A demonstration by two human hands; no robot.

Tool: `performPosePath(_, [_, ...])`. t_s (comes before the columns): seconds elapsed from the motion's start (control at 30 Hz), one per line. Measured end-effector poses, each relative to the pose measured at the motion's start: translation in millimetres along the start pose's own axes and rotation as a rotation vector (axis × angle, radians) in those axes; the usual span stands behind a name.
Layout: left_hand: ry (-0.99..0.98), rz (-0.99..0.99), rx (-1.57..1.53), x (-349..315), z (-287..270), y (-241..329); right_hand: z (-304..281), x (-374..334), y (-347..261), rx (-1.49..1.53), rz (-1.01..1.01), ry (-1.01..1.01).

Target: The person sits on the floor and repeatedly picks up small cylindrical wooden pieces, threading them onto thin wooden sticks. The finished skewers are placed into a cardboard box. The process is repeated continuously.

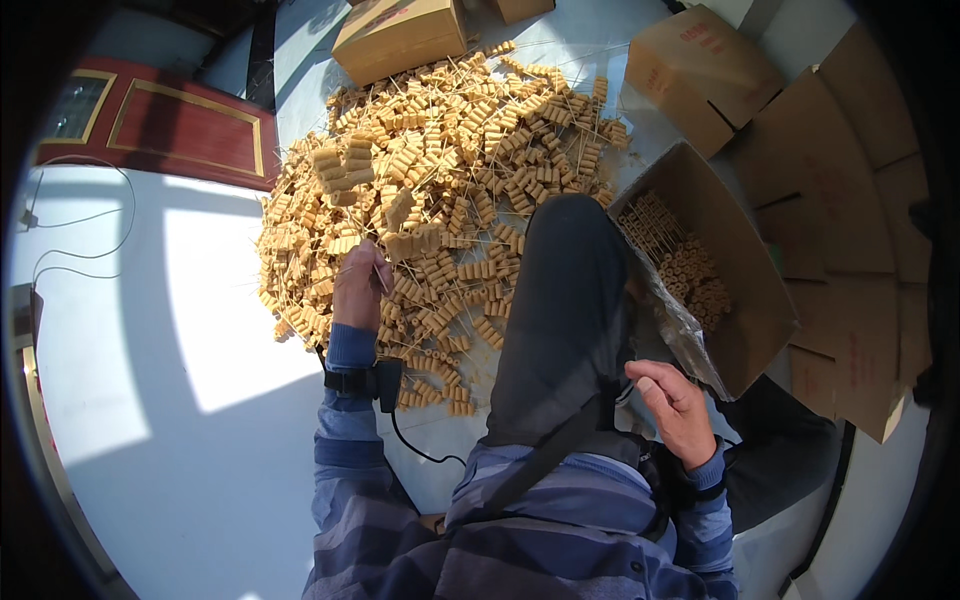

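My left hand [362, 278] is closed around the thin sticks of several skewers of tan, spiral-cut food [415, 242], whose ridged pieces fan out beyond the fingers. Under and around that hand spreads a big heap of the same skewers [450, 140], lying every which way on the floor. My right hand [680, 412] hovers by my right thigh, close to the near edge of an open cardboard box [745, 290]; its fingers are loosely bent with the thumb apart, and nothing shows in it. Inside the box, skewers [685, 265] lie packed in rows, many with their ends facing up.
A cardboard box [400, 38] stands behind the heap, and another box [700, 75] sits at the back right. Flattened cardboard [840, 230] leans along the right side. At the left are a red panelled door [185, 130] and a loose cable [130, 215] on the pale floor.
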State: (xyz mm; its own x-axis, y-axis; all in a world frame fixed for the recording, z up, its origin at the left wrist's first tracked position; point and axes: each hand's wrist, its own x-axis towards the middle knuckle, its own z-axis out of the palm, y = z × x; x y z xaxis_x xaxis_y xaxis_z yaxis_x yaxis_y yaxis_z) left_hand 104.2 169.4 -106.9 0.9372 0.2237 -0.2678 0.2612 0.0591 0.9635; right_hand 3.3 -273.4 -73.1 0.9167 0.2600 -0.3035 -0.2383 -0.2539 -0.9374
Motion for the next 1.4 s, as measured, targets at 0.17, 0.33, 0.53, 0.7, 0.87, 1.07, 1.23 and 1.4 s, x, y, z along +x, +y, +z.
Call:
performPosePath(0.17, [-0.262,0.061,-0.548,-57.5,93.0,40.0,24.3,15.1,-30.4,0.281,-0.027,-0.261])
performPosePath(0.33, [-0.611,-0.114,-0.752,-122.5,188.8,33.6,34.6,27.0,-41.5,0.518,-0.157,-0.249])
performPosePath(0.53, [-0.825,-0.23,-0.691,-153.2,232.0,26.3,11.3,-1.2,-43.6,0.98,-0.089,-0.138])
performPosePath(0.7, [-0.804,-0.274,-0.609,-159.6,237.4,28.7,-3.3,-13.0,-45.1,1.112,-0.057,0.051])
performPosePath(0.87, [-0.781,-0.24,-0.541,-160.3,236.3,26.1,-10.9,-12.0,-40.0,1.112,-0.083,0.265])
performPosePath(1.07, [-0.657,-0.162,-0.185,-152.3,235.5,25.1,-36.9,-18.4,-25.6,0.879,-0.033,0.225])
performPosePath(1.23, [-0.573,-0.194,-0.063,-148.0,254.2,16.1,-7.5,-24.0,-20.2,0.59,-0.044,0.13])
performPosePath(1.4, [-0.576,-0.172,0.036,-156.2,258.9,14.2,-1.7,-13.0,-12.0,0.111,-0.244,0.527])
